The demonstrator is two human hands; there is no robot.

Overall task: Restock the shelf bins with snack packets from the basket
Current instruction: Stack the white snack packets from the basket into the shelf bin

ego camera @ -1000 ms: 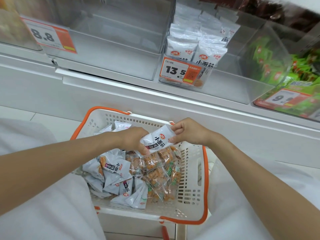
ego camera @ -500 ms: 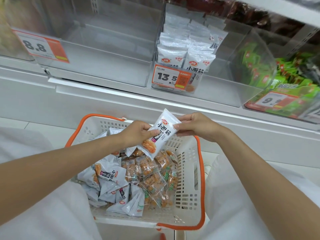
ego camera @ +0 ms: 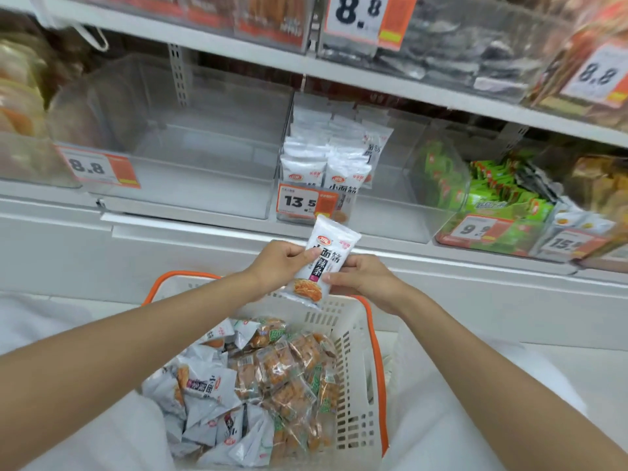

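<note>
A long white shelf [ego camera: 190, 232] runs across the top, with clear bins in a row on it. The left bin [ego camera: 204, 185] shows only its clear walls and floor. The middle bin [ego camera: 387, 212] has white packets [ego camera: 326, 164] standing in rows on its left side. To the right, green packets [ego camera: 503, 198] are piled up.

Below the shelf is a white basket [ego camera: 353, 385] with an orange rim. Inside it lies a heap of snack packets [ego camera: 258, 385]. White ones are on the left and see-through ones with orange snacks are on the right.

Both hands hold one white packet [ego camera: 323, 266] up in the air. It is above the far edge of the basket and just below the middle bin. It stands almost straight up and down. Its top end points up at the bin and leans a little to the right. Its bottom end points down at the basket. The side with the writing and the snack picture faces the camera.

The left hand [ego camera: 278, 266] pinches the packet's left edge, with fingers curled around it. The right hand [ego camera: 363, 277] grips the right edge lower down, with the thumb on the front.

An orange and white price tag [ego camera: 299, 202] reading 13.5 is on the front of the middle bin.
</note>
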